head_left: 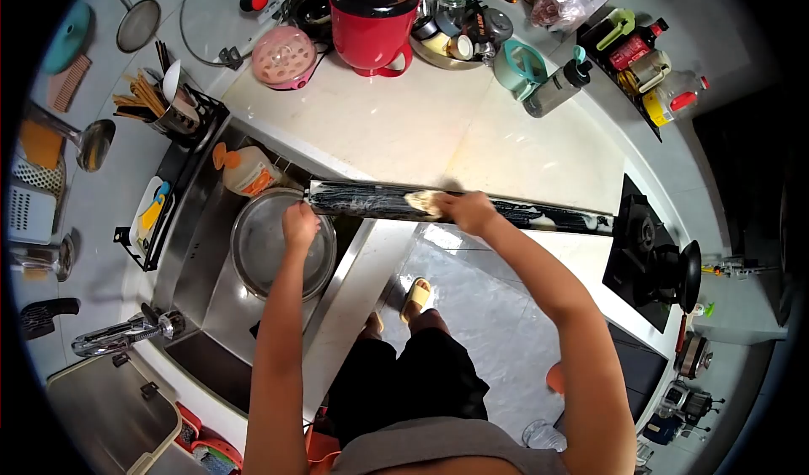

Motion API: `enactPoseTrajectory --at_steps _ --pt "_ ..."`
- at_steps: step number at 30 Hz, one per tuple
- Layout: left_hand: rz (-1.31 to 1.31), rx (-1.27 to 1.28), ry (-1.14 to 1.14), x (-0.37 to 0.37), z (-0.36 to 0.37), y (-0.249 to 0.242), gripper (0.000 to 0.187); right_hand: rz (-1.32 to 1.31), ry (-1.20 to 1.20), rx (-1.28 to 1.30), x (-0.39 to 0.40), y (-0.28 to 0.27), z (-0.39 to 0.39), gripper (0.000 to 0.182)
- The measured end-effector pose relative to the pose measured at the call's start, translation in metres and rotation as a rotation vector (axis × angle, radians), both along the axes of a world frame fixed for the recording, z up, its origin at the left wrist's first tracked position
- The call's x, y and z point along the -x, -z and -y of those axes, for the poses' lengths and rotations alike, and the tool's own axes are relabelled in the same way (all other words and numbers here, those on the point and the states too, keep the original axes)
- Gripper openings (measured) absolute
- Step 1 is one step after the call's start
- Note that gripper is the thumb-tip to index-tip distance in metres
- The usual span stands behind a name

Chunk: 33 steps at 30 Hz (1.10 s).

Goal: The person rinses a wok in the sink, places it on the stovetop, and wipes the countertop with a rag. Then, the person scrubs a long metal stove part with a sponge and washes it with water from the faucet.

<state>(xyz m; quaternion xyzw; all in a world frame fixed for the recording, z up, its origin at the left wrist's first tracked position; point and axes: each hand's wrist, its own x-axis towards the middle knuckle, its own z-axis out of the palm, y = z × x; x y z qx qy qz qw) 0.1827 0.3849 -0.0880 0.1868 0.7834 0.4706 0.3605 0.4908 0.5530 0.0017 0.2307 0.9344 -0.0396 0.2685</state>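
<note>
A long, narrow dark panel (362,198), streaked with white suds, reaches from above the sink across the counter towards the stove. My left hand (300,225) is closed on its left end. Pressed against the panel's middle is a pale yellow cloth (423,202), crumpled and soapy, with my right hand (472,212) closed on it. A clump of suds shows farther right on the panel. Below my left hand, a round metal lid or pan (282,248) lies in the steel sink (221,302); my forearm hides part of it.
An orange-capped bottle (251,172) stands in the sink near the faucet (126,333). Along the counter's back are a red pot (373,24), a pink appliance (284,56) and a grey bottle (556,88). The black stove (640,260) borders the right side, with a pan on it.
</note>
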Motion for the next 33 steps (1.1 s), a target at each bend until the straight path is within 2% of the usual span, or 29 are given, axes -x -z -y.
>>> enactPoseTrajectory --at_steps 1,7,8,11,14,15,16,17,19,22,25,27,29,31,33 --pt "-0.022 0.009 0.004 0.0 -0.001 0.0 0.032 -0.022 -0.002 -0.014 -0.03 0.006 -0.01 0.046" --pt "-0.107 0.069 -0.058 -0.004 -0.001 0.001 0.035 0.31 0.215 -0.043 -0.156 -0.012 -0.05 0.063" --pt "-0.119 0.091 -0.049 -0.001 0.0 0.007 0.036 0.091 0.222 -0.101 -0.183 -0.015 -0.051 0.051" --pt "-0.119 0.079 -0.093 -0.008 -0.003 0.001 0.034 0.197 0.201 -0.067 -0.211 0.005 -0.068 0.05" --pt "-0.19 0.054 -0.102 -0.012 -0.002 -0.003 0.032 -0.051 0.014 -0.018 -0.171 0.014 -0.061 0.047" --pt "-0.154 0.027 -0.112 -0.011 -0.001 -0.001 0.032 -0.063 0.001 0.032 -0.147 0.022 -0.059 0.05" --pt "-0.119 -0.001 -0.124 -0.01 -0.001 0.002 0.031 -0.094 -0.116 0.032 -0.119 0.018 -0.052 0.051" --pt "-0.084 -0.031 -0.137 -0.008 -0.001 0.004 0.031 -0.048 -0.133 0.059 -0.085 0.018 -0.043 0.057" --pt "-0.07 -0.003 -0.162 -0.008 -0.002 0.001 0.031 -0.057 -0.142 0.037 -0.03 0.026 -0.027 0.053" --pt "-0.109 0.016 -0.166 -0.012 -0.004 -0.003 0.031 -0.157 -0.189 0.05 0.008 0.033 -0.016 0.05" --pt "-0.13 0.016 -0.125 -0.011 -0.002 -0.008 0.031 -0.049 -0.129 0.09 -0.009 0.021 -0.023 0.053" --pt "-0.135 0.01 -0.111 -0.013 0.002 -0.008 0.031 -0.007 -0.135 0.055 -0.057 0.016 -0.038 0.057" --pt "-0.16 -0.003 -0.112 -0.015 0.002 -0.006 0.031 -0.095 -0.2 -0.03 -0.111 0.019 -0.052 0.061" --pt "-0.119 0.005 -0.135 -0.013 0.0 -0.004 0.031 -0.074 -0.146 0.033 -0.117 0.009 -0.054 0.051" --pt "-0.089 0.006 -0.157 -0.011 0.001 -0.003 0.031 -0.023 -0.149 0.05 -0.09 0.01 -0.049 0.049"
